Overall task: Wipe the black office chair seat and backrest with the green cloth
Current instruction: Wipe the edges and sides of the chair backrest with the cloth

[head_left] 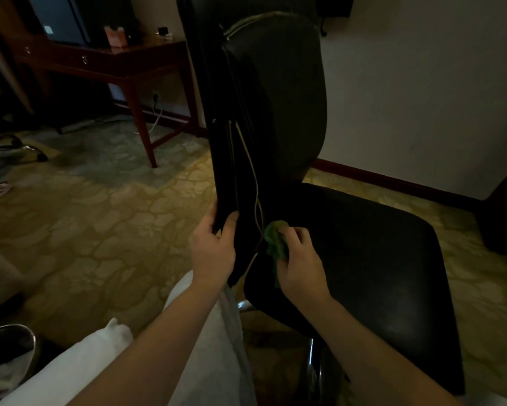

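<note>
A black office chair stands in front of me, its tall backrest (278, 98) upright and its wide seat (372, 259) spreading to the right. My left hand (212, 244) grips the lower edge of the backrest from the left side. My right hand (297, 259) is closed on a bunched green cloth (275, 238), pressed into the joint where the backrest meets the seat. A pale torn seam cord (256, 194) hangs down the backrest edge between my hands.
A dark wooden desk (123, 60) with a pink box stands at the back left, a wall socket and white cable beneath it. A patterned carpet (99, 230) covers the floor. A metal bin (9, 353) sits at lower left. A white wall with red skirting runs behind the chair.
</note>
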A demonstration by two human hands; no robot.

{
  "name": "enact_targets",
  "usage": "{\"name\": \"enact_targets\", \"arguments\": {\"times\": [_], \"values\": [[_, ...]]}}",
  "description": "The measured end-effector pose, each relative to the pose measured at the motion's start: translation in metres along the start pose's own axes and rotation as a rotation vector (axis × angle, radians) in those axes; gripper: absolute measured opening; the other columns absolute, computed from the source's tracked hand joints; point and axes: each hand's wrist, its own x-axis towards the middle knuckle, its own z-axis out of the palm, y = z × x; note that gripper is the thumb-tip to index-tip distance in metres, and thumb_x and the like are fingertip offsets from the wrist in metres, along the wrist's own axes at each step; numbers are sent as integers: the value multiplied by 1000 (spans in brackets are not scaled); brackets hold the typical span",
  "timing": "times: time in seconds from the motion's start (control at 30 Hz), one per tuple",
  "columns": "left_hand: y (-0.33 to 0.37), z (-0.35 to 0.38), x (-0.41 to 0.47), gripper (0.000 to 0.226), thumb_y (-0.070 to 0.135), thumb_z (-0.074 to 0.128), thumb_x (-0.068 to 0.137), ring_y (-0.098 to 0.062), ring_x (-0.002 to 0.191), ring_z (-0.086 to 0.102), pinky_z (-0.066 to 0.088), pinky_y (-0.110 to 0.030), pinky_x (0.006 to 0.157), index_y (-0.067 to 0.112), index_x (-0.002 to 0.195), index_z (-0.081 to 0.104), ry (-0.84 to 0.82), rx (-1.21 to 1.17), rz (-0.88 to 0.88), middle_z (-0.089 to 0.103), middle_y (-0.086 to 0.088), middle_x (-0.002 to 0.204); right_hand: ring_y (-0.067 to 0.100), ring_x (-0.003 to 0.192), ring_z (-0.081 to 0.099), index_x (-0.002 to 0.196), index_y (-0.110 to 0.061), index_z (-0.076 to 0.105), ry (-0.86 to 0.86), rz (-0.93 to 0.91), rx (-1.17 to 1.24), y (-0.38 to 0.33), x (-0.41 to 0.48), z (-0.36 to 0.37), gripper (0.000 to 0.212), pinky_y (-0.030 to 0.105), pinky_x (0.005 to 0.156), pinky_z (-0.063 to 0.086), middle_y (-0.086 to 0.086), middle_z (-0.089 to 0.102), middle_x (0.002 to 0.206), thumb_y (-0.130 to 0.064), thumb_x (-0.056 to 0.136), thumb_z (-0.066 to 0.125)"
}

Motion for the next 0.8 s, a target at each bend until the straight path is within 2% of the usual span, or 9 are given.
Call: {"name": "enact_targets", "arguments": {"times": [0.2, 0.3, 0.43, 0.5, 0.6, 0.7, 0.8], "values": [[4, 1, 0, 44, 27, 61, 99, 6, 110, 63, 54, -27, 96, 28, 142, 54, 0, -2, -13, 68, 19, 120, -2, 107, 45, 136, -22, 46, 171, -14, 107, -28, 34, -27, 49, 6, 79, 43, -8, 39, 133, -8, 91, 59], [3, 2, 0, 44, 32, 60, 99, 3, 110, 64, 55, -32, 96, 30, 142, 54, 6, 10, -21, 68, 19, 121, 4, 107, 50, 134, -23, 45, 156, -44, 72, -33, 28, -16, 48, 15, 85, 49, -4, 40, 132, -9, 90, 60], [4, 1, -1, 45, 32, 60, 99, 5, 107, 64, 55, -24, 92, 27, 143, 54, 7, 12, -4, 69, 18, 117, 12, 103, 55, 132, -20, 45, 13, 45, 84, -12, -6, 8, 44, 28, 83, 55, -2, 40, 130, -10, 91, 59], [3, 1, -1, 46, 32, 61, 98, 6, 106, 64, 55, -22, 91, 26, 143, 53, 3, 8, -10, 69, 19, 116, 15, 101, 57, 131, -19, 46, -7, 41, 103, -5, -12, 9, 43, 31, 81, 55, -2, 42, 128, -11, 91, 58], [1, 0, -1, 45, 32, 61, 98, 5, 107, 64, 55, -27, 93, 29, 143, 54, 12, 13, -13, 69, 21, 116, 10, 107, 53, 133, -20, 46, 97, 37, 117, -10, 4, -4, 48, 19, 84, 50, -2, 42, 130, -6, 89, 60], [2, 1, -2, 43, 31, 60, 99, 3, 108, 65, 56, -32, 95, 30, 141, 55, 9, 13, -21, 69, 20, 116, -1, 104, 44, 135, -21, 46, 179, 23, 136, -27, 31, -24, 49, 3, 76, 41, -5, 41, 131, -5, 90, 59], [6, 2, -2, 41, 31, 60, 99, 3, 104, 66, 57, -34, 92, 32, 140, 55, 5, 15, -24, 70, 21, 112, 2, 106, 48, 135, -22, 46, 165, -21, 115, -35, 39, -27, 49, 7, 80, 43, -4, 41, 132, -7, 90, 59]]}}
